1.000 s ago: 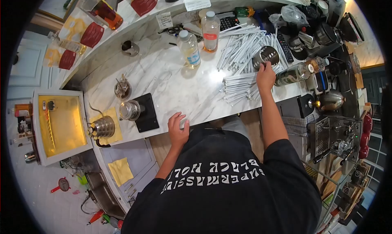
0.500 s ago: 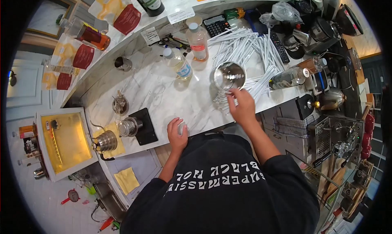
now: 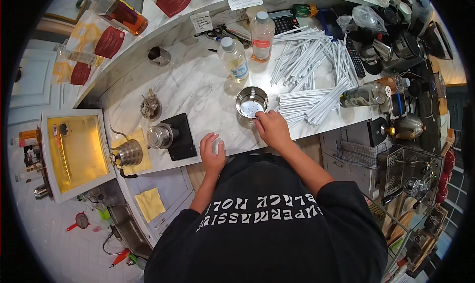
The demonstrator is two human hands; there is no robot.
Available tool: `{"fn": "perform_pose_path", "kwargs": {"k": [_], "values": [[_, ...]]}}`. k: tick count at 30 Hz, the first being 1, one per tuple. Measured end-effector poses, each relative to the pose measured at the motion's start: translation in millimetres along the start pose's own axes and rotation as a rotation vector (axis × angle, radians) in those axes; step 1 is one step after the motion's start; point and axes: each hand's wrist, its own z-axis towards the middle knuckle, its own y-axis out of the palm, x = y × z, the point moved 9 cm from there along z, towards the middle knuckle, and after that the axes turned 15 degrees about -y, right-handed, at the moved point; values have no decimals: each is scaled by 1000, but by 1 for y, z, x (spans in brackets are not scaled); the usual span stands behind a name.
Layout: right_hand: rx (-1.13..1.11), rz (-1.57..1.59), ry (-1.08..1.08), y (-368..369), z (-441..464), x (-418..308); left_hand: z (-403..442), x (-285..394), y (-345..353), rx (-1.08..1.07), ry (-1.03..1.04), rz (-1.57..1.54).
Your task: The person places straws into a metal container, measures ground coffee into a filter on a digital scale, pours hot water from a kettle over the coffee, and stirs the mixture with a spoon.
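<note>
My right hand (image 3: 273, 129) is closed on the near rim of a round stainless steel cup (image 3: 239, 104), whose bottom shows small dark dots like holes. The cup is over the marble counter (image 3: 198, 97), just left of a pile of white paper-wrapped straws (image 3: 307, 102). Near the counter's front edge, my left hand (image 3: 212, 154) has its fingers curled around a small clear piece (image 3: 216, 144) that is too hidden to name. Two capped bottles, one with a blue label (image 3: 236, 65) and one with a red label (image 3: 261, 38), stand beyond the cup.
To the left are a black scale (image 3: 184, 142) with a metal-topped vessel (image 3: 161, 135) by it, a gooseneck kettle (image 3: 127, 153) and a glass jar (image 3: 150, 108). A remote (image 3: 355, 58) and a lying bottle (image 3: 363, 94) border the straws on the right.
My right hand has carried the steel cup leftward, away from the straws, and more of the straw pile shows. My left hand stays near the counter edge. The whole view has shifted slightly.
</note>
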Motion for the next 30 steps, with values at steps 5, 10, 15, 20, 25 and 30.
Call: {"fn": "perform_pose_path", "kwargs": {"k": [5, 10, 15, 20, 25, 30], "values": [[6, 32, 0, -17, -4, -2, -3, 5, 5, 25, -15, -33], [161, -86, 139, -72, -23, 72, -14, 27, 6, 89, -31, -7], [-128, -315, 142, -70, -13, 130, -33, 49, 23, 77, -50, -4], [-222, -327, 55, -50, -12, 143, -47, 71, 32, 103, -77, 21], [-158, -219, -54, -61, -8, 141, -59, 88, 53, 109, -82, 4], [37, 42, -9, -113, 0, 137, -58, 112, 80, 109, -39, -19]]}}
